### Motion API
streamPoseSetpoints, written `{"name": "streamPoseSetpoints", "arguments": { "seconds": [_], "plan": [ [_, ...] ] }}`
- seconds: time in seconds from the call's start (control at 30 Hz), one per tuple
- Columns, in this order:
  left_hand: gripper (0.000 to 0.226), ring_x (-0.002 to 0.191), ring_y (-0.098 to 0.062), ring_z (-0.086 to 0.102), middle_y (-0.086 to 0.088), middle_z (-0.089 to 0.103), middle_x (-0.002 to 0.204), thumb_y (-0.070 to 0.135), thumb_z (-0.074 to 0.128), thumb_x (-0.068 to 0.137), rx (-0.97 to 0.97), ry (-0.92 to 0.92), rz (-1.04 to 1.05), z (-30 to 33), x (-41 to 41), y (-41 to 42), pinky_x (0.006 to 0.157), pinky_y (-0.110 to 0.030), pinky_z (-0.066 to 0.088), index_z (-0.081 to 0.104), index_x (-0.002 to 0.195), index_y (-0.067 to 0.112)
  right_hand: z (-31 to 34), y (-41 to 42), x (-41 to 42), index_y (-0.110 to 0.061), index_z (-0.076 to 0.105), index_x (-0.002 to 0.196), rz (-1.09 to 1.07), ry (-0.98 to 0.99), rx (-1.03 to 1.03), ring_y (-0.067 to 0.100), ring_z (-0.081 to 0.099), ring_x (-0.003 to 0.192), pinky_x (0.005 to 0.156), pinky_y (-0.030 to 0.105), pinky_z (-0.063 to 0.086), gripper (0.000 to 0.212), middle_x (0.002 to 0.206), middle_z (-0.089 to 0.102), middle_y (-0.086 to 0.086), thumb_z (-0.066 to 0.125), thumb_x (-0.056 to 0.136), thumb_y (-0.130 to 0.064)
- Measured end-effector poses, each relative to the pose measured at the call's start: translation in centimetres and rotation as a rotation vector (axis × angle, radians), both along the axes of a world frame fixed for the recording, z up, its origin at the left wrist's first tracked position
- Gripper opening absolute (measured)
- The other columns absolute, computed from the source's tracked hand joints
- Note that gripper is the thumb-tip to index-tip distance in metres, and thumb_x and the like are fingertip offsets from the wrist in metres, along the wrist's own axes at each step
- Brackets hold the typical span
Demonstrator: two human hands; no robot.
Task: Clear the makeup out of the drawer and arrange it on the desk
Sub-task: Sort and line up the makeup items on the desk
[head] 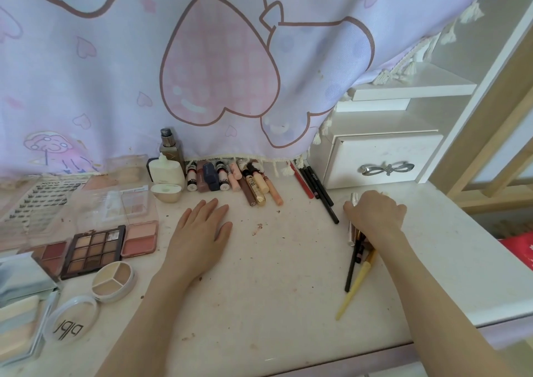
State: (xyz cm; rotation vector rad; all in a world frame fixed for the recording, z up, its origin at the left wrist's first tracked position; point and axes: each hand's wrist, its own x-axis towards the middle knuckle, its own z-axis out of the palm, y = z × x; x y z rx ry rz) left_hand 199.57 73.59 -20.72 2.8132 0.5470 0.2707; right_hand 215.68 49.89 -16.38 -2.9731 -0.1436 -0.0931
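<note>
At about 4 o'clock the right hand (375, 213) lies knuckles-up on the bench (274, 275), its fingers curled down over a bundle of slim makeup sticks (355, 257); a yellow brush handle (356, 285) and a black pencil fan out from under the wrist toward 6 o'clock, and a silvery tube tip pokes out beyond the knuckles. The left hand (202, 229) rests flat near the centre, fingers straight and together, holding nothing. At 8 o'clock sit a round white compact (72, 323), a three-part concealer pot (114, 281) and a nine-pan eyeshadow palette (93, 251), with blush palettes beside it and clear-lidded cases farther back. Toward 12 o'clock a row of lip tubes (233, 180) lies against the bench's back edge, with dark pencils (317, 187) to its right and a white bottle (167, 172) to its left. At 2 o'clock stands a white drawer box (383, 160), closed, with a bow-shaped handle. A lilac cartoon cloth (202, 59) hangs behind everything.
</note>
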Motion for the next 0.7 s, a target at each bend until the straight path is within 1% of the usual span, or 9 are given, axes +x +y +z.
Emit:
{"name": "streamPoseSetpoints", "arguments": {
  "seconds": [0.1,0.17,0.27,0.33,0.4,0.43,0.57,0.63,0.7],
  "plan": [
    [0.048,0.144,-0.012,0.007,0.005,0.016,0.155,0.038,0.028,0.099,-0.011,-0.010,-0.003,0.0,0.0,-0.1,0.117,-0.030,0.001,0.026,0.145,0.027,0.1,0.0,0.2,-0.012,0.041,0.057,-0.005,-0.075,0.198,0.031,0.058,0.084,0.077,0.035,0.036,0.041,0.071,0.053,0.007,0.043,0.091,-0.033],
    [0.047,0.144,-0.012,0.008,0.005,0.018,0.155,0.037,0.030,0.098,-0.021,-0.017,-0.006,-0.1,0.1,0.0,0.117,-0.030,0.002,0.028,0.144,0.027,0.5,0.0,0.0,-0.009,0.044,0.054,0.021,-0.114,0.444,0.032,0.055,0.072,0.070,0.035,0.039,0.043,0.059,0.050,0.006,0.046,0.091,-0.031],
    [0.042,0.141,-0.013,0.019,0.003,0.029,0.151,0.033,0.035,0.098,-0.073,-0.087,-0.015,-0.1,0.1,0.2,0.117,-0.031,0.008,0.038,0.139,0.025,1.4,0.8,-1.0,-0.008,0.059,0.075,0.060,-0.062,0.820,0.021,0.054,0.073,0.070,0.029,0.038,0.031,0.064,0.056,-0.003,0.050,0.091,-0.033],
    [0.037,0.132,-0.014,0.034,0.002,0.043,0.141,0.027,0.040,0.097,-0.170,-0.208,-0.018,0.2,0.0,0.0,0.112,-0.028,0.019,0.045,0.133,0.023,1.9,1.8,-2.5,-0.010,0.059,0.083,0.146,0.093,1.062,0.016,0.058,0.066,0.066,0.029,0.044,0.026,0.067,0.062,-0.003,0.052,0.093,-0.033],
    [0.034,0.123,-0.013,0.044,0.005,0.050,0.133,0.023,0.042,0.097,-0.306,-0.325,-0.008,0.8,0.0,-0.6,0.101,-0.021,0.028,0.049,0.130,0.021,2.1,3.2,-4.1,-0.010,0.056,0.088,0.276,0.303,1.267,0.015,0.061,0.055,0.060,0.029,0.052,0.019,0.062,0.064,0.002,0.051,0.095,-0.027],
    [0.034,0.120,-0.011,0.046,0.007,0.050,0.130,0.023,0.042,0.097,-0.367,-0.363,-0.004,1.1,-0.1,-1.0,0.098,-0.019,0.030,0.049,0.130,0.022,2.0,3.9,-4.8,-0.009,0.055,0.092,0.356,0.376,1.284,0.015,0.059,0.051,0.055,0.027,0.052,0.017,0.059,0.061,0.001,0.050,0.096,-0.025],
    [0.034,0.100,0.002,0.054,0.014,0.055,0.118,0.023,0.041,0.097,-0.533,-0.511,-0.047,1.8,-0.1,-1.6,0.083,-0.011,0.040,0.046,0.130,0.027,1.5,6.5,-6.1,-0.018,0.061,0.092,0.646,0.570,1.064,0.011,0.040,0.047,0.042,0.019,0.033,0.012,0.058,0.051,-0.004,0.049,0.096,-0.019],
    [0.031,0.080,0.004,0.054,0.014,0.056,0.103,0.026,0.038,0.098,-0.534,-0.552,-0.123,1.9,-0.1,-1.7,0.072,-0.012,0.043,0.042,0.128,0.032,1.1,7.2,-6.4,-0.012,0.066,0.093,0.739,0.661,0.965,0.009,0.038,0.045,0.041,0.017,0.030,0.015,0.060,0.052,-0.002,0.052,0.095,-0.015],
    [0.023,0.070,0.000,0.051,0.013,0.053,0.086,0.033,0.034,0.095,-0.469,-0.549,-0.171,2.0,-0.3,-1.9,0.064,-0.011,0.040,0.043,0.114,0.041,0.6,7.7,-6.7,-0.009,0.068,0.093,0.808,0.693,0.863,0.007,0.039,0.042,0.040,0.016,0.031,0.017,0.059,0.053,-0.003,0.053,0.094,-0.016]
  ]
}}
